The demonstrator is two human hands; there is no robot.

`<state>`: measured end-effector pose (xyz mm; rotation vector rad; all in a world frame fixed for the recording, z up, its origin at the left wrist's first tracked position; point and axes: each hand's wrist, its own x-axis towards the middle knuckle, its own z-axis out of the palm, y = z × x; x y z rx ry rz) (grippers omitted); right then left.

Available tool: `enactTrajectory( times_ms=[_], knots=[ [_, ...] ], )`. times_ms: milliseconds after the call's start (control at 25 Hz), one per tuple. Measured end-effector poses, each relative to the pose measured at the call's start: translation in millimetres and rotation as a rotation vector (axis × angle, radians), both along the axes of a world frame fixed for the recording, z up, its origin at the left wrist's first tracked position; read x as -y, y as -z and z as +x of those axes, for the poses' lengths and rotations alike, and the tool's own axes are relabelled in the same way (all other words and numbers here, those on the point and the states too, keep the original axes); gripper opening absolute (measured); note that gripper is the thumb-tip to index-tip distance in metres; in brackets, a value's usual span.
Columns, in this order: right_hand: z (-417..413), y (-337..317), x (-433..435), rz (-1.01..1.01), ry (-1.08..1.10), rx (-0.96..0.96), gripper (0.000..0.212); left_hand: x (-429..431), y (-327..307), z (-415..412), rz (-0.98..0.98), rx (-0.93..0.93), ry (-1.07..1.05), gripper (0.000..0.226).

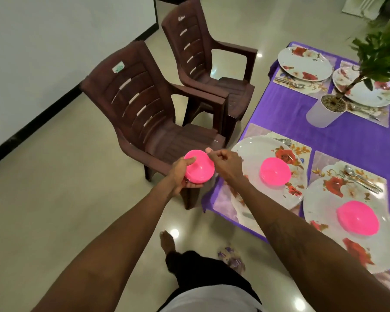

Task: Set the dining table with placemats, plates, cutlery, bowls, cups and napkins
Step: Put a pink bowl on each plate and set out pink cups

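Holding: left hand (182, 174) wrapped around a pink bowl (199, 168), thumb across its top, above the floor just off the table (302, 122) corner.
Right hand (225, 164): fingers curled, thumb raised, right at the bowl's edge; cannot tell whether pinching it.
Near plate (250, 154): on a placemat (254, 129), carrying a second bowl (275, 171), upside down.
Right plate (320, 199): carrying a third bowl (358, 218), cutlery (360, 179) lying just beyond.
Far end: two more plates (304, 60), potted plant (327, 111) nearby.
Chairs (144, 113): two, brown, beside the table.
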<state>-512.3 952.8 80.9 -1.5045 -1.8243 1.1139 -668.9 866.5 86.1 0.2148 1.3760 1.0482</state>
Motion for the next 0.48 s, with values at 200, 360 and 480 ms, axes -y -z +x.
enactTrajectory(
  times_ms=[200,360,480],
  knots=[
    [-115.6,-3.0,-26.2,0.049,-0.106,-0.070,0.027,-19.6,-15.6,-117.4,0.004,-0.056,-0.014,0.056],
    [-204.6,-17.0,-43.0,0.087,-0.159,-0.054,0.016,-33.9,-42.4,-205.1,0.071,-0.079,-0.045,0.066],
    [-265.2,-27.1,-58.5,0.126,-0.138,-0.068,0.018,-54.1,-61.8,-260.7,0.117,-0.051,-0.087,0.071]
  ],
)
